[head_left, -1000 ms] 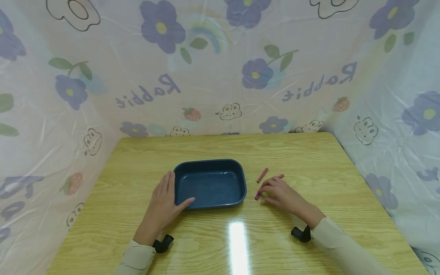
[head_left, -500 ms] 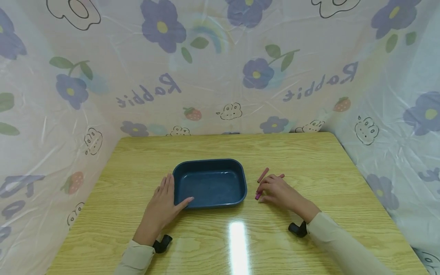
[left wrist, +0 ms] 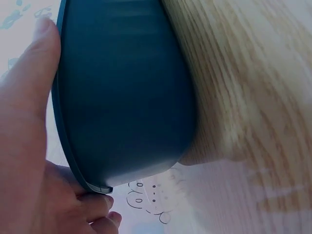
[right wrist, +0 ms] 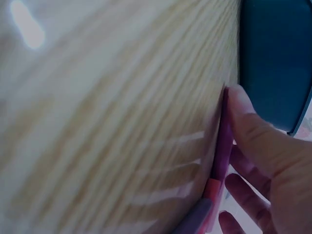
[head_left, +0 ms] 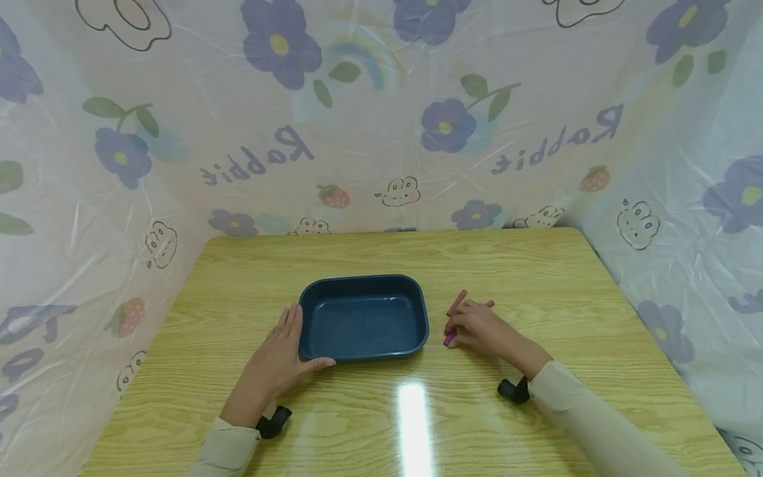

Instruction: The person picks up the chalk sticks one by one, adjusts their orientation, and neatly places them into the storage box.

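Observation:
A dark blue rectangular tray (head_left: 365,328) stands on the table. My left hand (head_left: 277,361) rests at its near left corner, with straight fingers along the left side and the thumb by the front rim; the left wrist view shows the thumb (left wrist: 41,53) against the rim. Right of the tray, my right hand (head_left: 479,329) pinches a short purple stick (right wrist: 223,141) low at the table surface, the fingers partly covering it. A dull red stick (head_left: 457,302) lies just beyond that hand, and the end of another reddish stick (head_left: 490,304) shows behind the knuckles.
The wood-grain table (head_left: 381,255) is enclosed by a patterned cloth (head_left: 369,132) at the back and sides. In the right wrist view, a red piece (right wrist: 210,191) and a greyish piece (right wrist: 192,219) lie close to the purple stick. A light reflection crosses the table's front.
My right hand has shifted slightly left and its fingers have closed in on the purple stick. The left thumb has slid down from over the tray's rim to its front side.

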`<control>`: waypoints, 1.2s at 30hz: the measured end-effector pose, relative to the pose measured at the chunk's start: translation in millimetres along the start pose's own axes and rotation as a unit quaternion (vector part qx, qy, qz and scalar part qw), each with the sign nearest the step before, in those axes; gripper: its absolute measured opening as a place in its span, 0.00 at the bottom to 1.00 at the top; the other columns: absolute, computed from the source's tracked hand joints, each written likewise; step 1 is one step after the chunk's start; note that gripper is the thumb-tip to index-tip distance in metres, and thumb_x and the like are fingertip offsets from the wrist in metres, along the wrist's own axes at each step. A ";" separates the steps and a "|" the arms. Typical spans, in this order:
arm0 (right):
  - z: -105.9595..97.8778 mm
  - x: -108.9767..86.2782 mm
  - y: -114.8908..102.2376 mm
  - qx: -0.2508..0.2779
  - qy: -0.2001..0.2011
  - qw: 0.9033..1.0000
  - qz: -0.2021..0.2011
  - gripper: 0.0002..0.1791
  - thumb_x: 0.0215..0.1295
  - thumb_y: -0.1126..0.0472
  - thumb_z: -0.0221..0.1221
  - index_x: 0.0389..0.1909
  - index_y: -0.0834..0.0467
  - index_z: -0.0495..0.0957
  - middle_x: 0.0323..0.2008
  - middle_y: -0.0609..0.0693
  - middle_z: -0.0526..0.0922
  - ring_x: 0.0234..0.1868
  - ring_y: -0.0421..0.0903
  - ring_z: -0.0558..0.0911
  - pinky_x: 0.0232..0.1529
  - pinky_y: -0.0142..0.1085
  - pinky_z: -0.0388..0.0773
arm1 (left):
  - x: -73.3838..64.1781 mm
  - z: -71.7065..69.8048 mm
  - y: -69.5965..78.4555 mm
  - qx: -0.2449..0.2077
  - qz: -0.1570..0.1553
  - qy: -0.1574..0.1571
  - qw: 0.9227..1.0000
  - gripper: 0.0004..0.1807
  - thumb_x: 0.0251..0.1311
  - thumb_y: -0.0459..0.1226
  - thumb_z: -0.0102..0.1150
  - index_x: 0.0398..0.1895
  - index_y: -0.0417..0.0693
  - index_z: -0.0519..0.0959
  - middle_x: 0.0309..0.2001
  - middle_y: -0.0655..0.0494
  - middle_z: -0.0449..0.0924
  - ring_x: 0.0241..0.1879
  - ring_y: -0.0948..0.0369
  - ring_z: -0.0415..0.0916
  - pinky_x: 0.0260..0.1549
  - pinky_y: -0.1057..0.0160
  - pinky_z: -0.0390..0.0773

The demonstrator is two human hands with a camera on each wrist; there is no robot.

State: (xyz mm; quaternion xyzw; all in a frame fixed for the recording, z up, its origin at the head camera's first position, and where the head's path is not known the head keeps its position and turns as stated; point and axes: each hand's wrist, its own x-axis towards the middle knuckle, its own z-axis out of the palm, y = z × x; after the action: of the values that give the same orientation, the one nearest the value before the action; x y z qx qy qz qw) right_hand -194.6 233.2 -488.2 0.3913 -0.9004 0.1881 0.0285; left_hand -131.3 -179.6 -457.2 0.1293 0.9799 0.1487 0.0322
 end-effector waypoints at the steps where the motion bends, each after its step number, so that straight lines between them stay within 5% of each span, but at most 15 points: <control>1: -0.8 1.1 -0.4 0.005 -0.003 1.000 0.002 0.08 0.52 0.53 0.67 0.32 0.50 0.82 0.38 0.43 0.78 0.47 0.49 0.74 0.48 0.45 0.71 | -0.1 -0.3 0.1 0.000 0.000 0.000 1.000 0.66 0.42 0.76 0.42 0.72 0.38 0.39 0.73 0.43 0.35 0.71 0.48 0.35 0.64 0.45 0.50; 7: -4.1 5.7 -0.4 0.022 -0.027 0.999 0.012 0.07 0.53 0.53 0.66 0.32 0.49 0.82 0.39 0.43 0.78 0.51 0.50 0.73 0.50 0.51 0.68 | -0.5 -2.3 0.6 -0.004 0.003 0.000 1.000 0.66 0.42 0.76 0.42 0.72 0.37 0.40 0.72 0.43 0.36 0.71 0.47 0.37 0.63 0.45 0.52; 15: -3.9 9.8 -0.4 0.031 -0.040 0.999 0.019 0.06 0.53 0.52 0.65 0.31 0.47 0.81 0.36 0.40 0.78 0.45 0.44 0.72 0.38 0.40 0.64 | 0.2 -2.8 0.2 -0.009 0.003 -0.004 1.000 0.66 0.42 0.76 0.43 0.72 0.38 0.40 0.72 0.43 0.37 0.71 0.47 0.37 0.62 0.45 0.54; 30: 0.5 12.4 2.1 0.055 -0.045 0.997 0.017 0.04 0.58 0.53 0.62 0.33 0.47 0.80 0.35 0.38 0.77 0.43 0.42 0.73 0.40 0.43 0.65 | 1.4 2.7 -2.7 -0.024 0.001 0.002 1.000 0.66 0.42 0.75 0.44 0.73 0.40 0.39 0.73 0.43 0.38 0.71 0.48 0.38 0.61 0.44 0.55; 36: -2.2 13.5 0.2 0.130 -0.022 0.990 0.046 0.05 0.63 0.54 0.58 0.37 0.49 0.78 0.36 0.38 0.77 0.41 0.39 0.75 0.45 0.40 0.72 | 0.8 2.1 -3.0 -0.027 -0.002 -0.006 1.000 0.66 0.42 0.76 0.43 0.73 0.40 0.38 0.73 0.42 0.37 0.71 0.48 0.37 0.62 0.44 0.55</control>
State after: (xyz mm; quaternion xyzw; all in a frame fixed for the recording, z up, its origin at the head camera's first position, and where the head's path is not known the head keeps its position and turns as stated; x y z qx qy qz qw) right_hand -204.3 224.7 -483.5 0.3537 -0.8858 0.2960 -0.0511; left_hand -132.6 -181.5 -460.1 0.1269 0.9756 0.1743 0.0416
